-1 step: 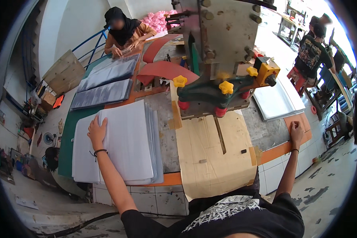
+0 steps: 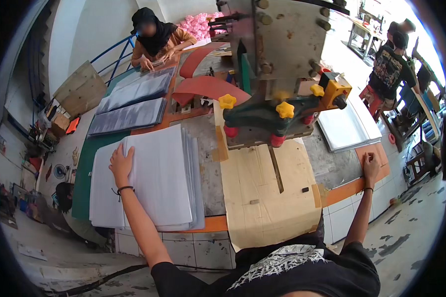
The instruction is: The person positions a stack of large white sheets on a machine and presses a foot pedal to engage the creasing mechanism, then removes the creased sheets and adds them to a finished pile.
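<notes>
The orange-edged table (image 2: 349, 193) reaches beneath the left hand (image 2: 121, 164) and right hand (image 2: 371, 167), with a bulky metal press (image 2: 292, 47) between and beyond them, a broad stack of thin, pale, smooth-looking sheets (image 2: 158, 173) under the left, and a smaller glossy stack (image 2: 344, 128) beyond the right. Steadying the sheets seems the step in hand; moving one would call for separating its edge. The left fingers lie spread on top, the right ones curl, though I cannot tell whether they hold anything.
</notes>
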{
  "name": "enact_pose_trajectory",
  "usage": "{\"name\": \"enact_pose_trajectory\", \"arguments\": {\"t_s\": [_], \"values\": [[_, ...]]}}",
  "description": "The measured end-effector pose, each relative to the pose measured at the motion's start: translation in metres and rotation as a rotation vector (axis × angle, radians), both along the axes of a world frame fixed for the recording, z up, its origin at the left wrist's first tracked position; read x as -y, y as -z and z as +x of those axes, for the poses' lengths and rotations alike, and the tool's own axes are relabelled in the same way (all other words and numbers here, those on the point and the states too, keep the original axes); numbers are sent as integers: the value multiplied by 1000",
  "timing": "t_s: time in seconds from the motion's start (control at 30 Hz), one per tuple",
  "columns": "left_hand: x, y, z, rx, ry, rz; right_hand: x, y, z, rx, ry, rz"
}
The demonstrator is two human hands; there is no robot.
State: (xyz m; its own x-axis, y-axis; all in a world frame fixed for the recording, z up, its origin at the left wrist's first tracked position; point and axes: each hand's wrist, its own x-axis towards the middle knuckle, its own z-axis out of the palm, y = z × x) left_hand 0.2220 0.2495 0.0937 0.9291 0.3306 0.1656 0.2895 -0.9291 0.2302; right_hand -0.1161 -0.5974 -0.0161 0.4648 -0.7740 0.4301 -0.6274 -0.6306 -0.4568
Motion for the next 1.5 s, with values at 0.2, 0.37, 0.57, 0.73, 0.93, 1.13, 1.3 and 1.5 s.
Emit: {"name": "enact_pose_trajectory", "arguments": {"t_s": [0.2, 0.37, 0.57, 0.73, 0.93, 1.13, 1.3, 1.5], "values": [[6, -2, 3, -18, 0, -30, 22, 11, -4, -31, 36, -67], [0, 0, 4, -25, 0, -28, 24, 12, -2, -39, 12, -45], [-1, 2, 5, -23, -5, -39, 19, 9, 0, 63, 19, 24], [-1, 2, 6, -27, 0, -43, 18, 7, 0, 2, 66, -12], [-5, 1, 4, -27, 12, -34, 11, 11, 5, -4, 123, -85], [-12, 2, 4, 11, 42, -31, 28, 26, 3, -4, 175, -13], [-10, 6, 3, 75, 82, -33, 1, 3, -1, 0, 166, -10], [-29, 18, 11, 73, 82, -39, 40, 35, -2, 51, 168, -36]]}}
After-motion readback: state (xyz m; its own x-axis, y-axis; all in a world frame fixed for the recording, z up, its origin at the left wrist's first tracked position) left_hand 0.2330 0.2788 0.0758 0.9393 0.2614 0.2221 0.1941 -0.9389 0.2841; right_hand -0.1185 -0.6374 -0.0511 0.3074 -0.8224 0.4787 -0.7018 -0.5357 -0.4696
